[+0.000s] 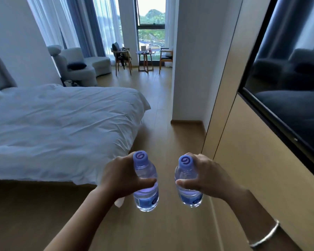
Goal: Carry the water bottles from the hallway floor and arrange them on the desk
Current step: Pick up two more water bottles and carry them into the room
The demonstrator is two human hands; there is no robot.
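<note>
Two clear water bottles with pale purple caps and blue labels are held upright above the wooden floor, side by side and apart. My left hand (122, 176) grips the left bottle (146, 185) around its upper body, thumb across the front. My right hand (205, 176) grips the right bottle (188, 182) the same way. A silver bracelet sits on my right wrist. No desk can be made out in this view.
A bed with a white duvet (62, 127) fills the left. A wood-panelled wall with a dark wall-mounted screen (286, 87) runs along the right. A white pillar (190, 69) stands ahead. Far off are a grey lounge chair (80, 66), two wooden chairs and a small round table (145, 58) by the window.
</note>
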